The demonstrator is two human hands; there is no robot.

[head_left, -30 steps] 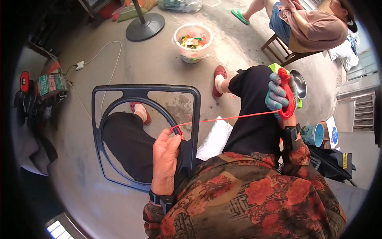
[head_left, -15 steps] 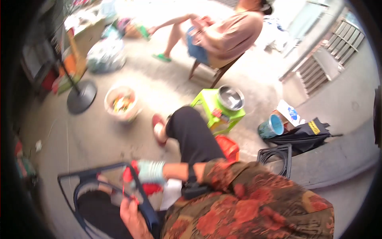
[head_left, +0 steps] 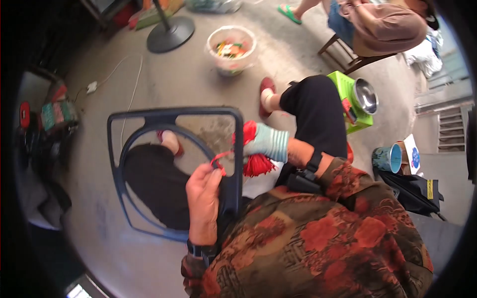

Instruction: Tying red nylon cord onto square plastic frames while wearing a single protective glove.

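A dark blue frame (head_left: 160, 119), square outside with a ring inside, leans across my lap. My bare left hand (head_left: 202, 193) is closed at its right bar, thumb and fingertips pinching the end of a thin red cord (head_left: 216, 158). On the other side of that bar is my right hand (head_left: 261, 141), in a pale blue-green glove with red fingertips. Its fingers are curled in by the bar, where the cord runs to them. Beneath the glove hangs a bundle of red strands (head_left: 258, 166), which seems held in that hand; the fingertips are partly hidden.
Ahead on the concrete floor stands a clear tub (head_left: 231, 49) of colourful scraps, near a round black stand base (head_left: 170, 35). A green stool (head_left: 343, 82) bears a steel bowl (head_left: 366, 96). Behind it a person (head_left: 385, 27) sits on a chair. A blue bucket (head_left: 387, 158) and black bag (head_left: 412, 191) lie right.
My view has swung left and down, so the surroundings sit further right and higher. The frame and both hands show nearer the middle; the left hand still pinches the red cord.
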